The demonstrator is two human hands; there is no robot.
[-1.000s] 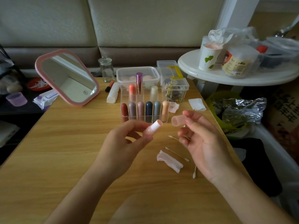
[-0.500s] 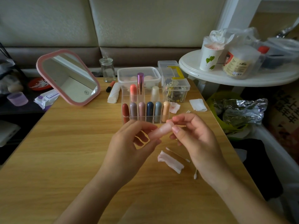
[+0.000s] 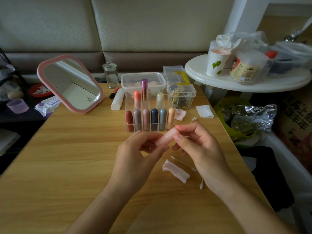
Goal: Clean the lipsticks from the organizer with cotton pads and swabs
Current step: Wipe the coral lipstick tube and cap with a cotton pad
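The lipstick (image 3: 166,136) is held in the air over the table (image 3: 67,157), just in front of the organizer (image 3: 129,102). Its long axis slants from lower left up to upper right, with the rounded end pointing up and right. On my feed it is pale pink and blurred, so I cannot tell whether its cap is pushed fully home.

The left hand (image 3: 135,159) comes up from the bottom edge with its back towards me. Its fingers are curled, and the thumb and fingertips grip the lipstick's lower end. The right hand (image 3: 202,152) reaches in from the lower right. Its thumb and forefinger pinch the upper end, and the other fingers are curled loosely beneath.

In the organizer, a front row (image 3: 150,119) of six capped lipsticks stands upright. Three more stand in the back row (image 3: 145,97).

A folded pad (image 3: 175,171) lies on the table below the right hand. A swab (image 3: 183,163) lies just beside the pad and is partly hidden by that hand. A second swab (image 3: 201,184) lies near the right wrist.

A stained pad (image 3: 180,114) lies just beside the organizer's right corner, and a clean pad (image 3: 204,111) lies farther right. A pink-framed mirror (image 3: 70,83) stands tilted at the far left of the table.
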